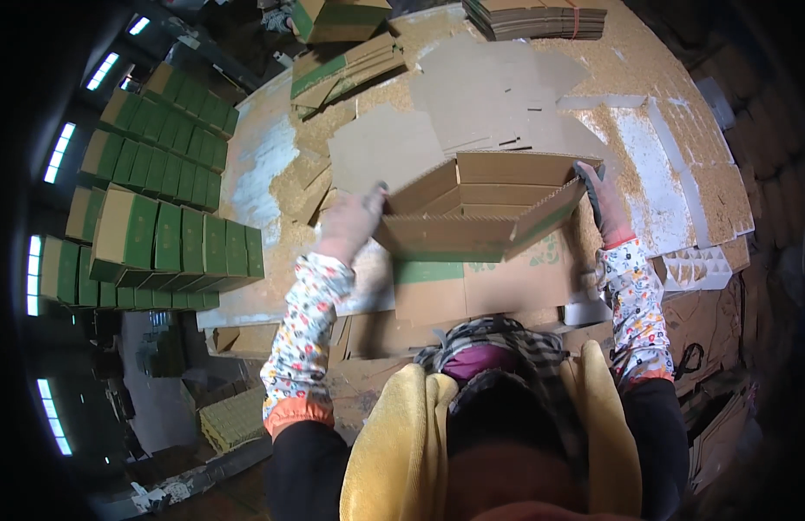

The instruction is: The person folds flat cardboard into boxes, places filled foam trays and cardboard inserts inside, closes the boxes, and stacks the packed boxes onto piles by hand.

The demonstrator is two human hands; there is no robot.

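Note:
A brown cardboard box with a green band stands partly folded open in front of me, its inside showing. My left hand, slightly blurred, is closed at the box's left corner with the thumb up by the edge. At the right corner my right hand, in a dark-fingered glove, grips the upper rim. Below the front wall, a flat printed cardboard panel with green marks reaches toward my body. Whether it belongs to the same box I cannot tell.
Flat grey cardboard sheets cover the worn table's middle. Folded cartons lie far left; a tied cardboard stack lies at the back. Green-and-brown boxes are piled left. A white divider tray sits at the right edge.

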